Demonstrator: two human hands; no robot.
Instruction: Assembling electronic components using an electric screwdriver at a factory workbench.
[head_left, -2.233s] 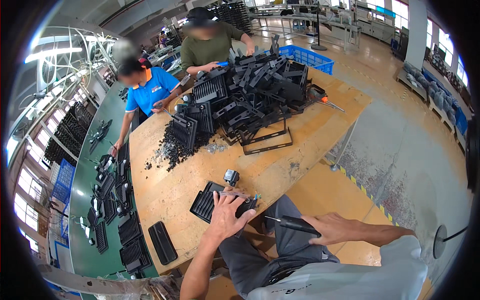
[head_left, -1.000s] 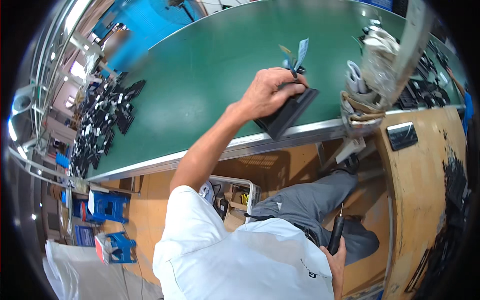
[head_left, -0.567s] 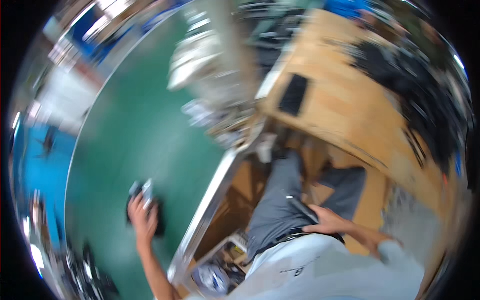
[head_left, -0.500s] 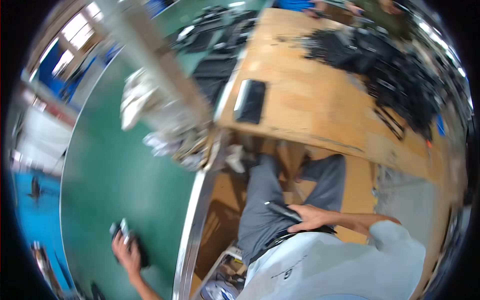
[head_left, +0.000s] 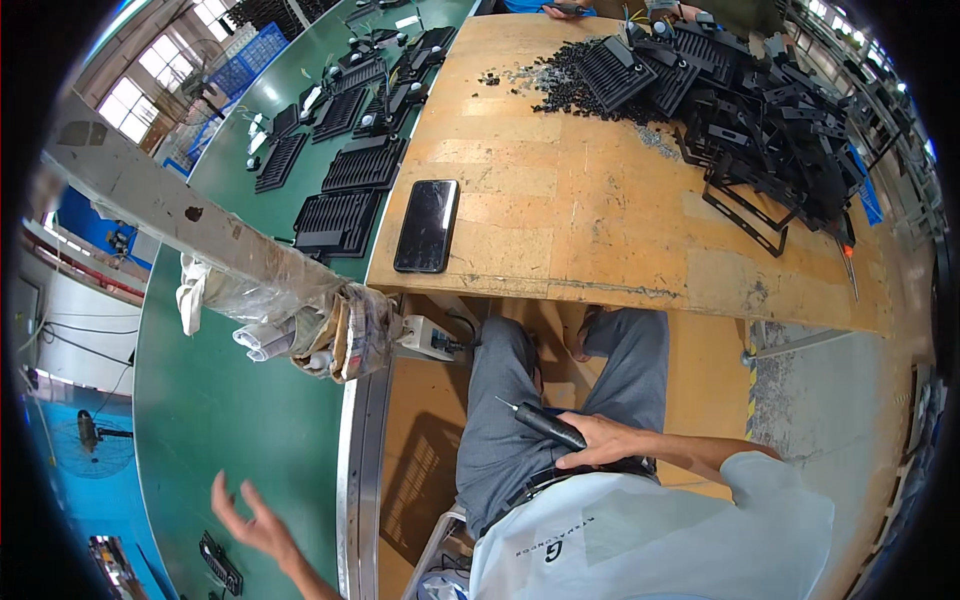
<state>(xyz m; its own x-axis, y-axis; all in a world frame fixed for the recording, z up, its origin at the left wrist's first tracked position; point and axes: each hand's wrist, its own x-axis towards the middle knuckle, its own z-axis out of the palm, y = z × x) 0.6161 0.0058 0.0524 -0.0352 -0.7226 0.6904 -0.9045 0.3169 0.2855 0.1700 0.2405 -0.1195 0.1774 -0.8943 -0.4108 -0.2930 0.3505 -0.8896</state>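
L hand hangs open, fingers spread, holding nothing, just above the green belt; nearest thing is a black ribbed housing lying flat on the belt just below-left of it, apart from the fingers. R hand is clenched round a black pen-style screwdriver w/ thin metal tip pointing left, resting over the lap. Housing looks like stiff cast or moulded part w/ fins — prob. rigid, moderately heavy for its size, not fragile, ribs give good grip; best taken by the long edges or across the finned back, not by any cable end. Screwdriver: light, slim, tip is the sharp bit. Wooden surface ahead carries a black phone near its front edge, a heap of black brackets and housings far right, loose small black bits by it. More finned housings in rows on the belt beyond. Wrapped post crosses left. Factory hall, windows far left, concrete floor right.
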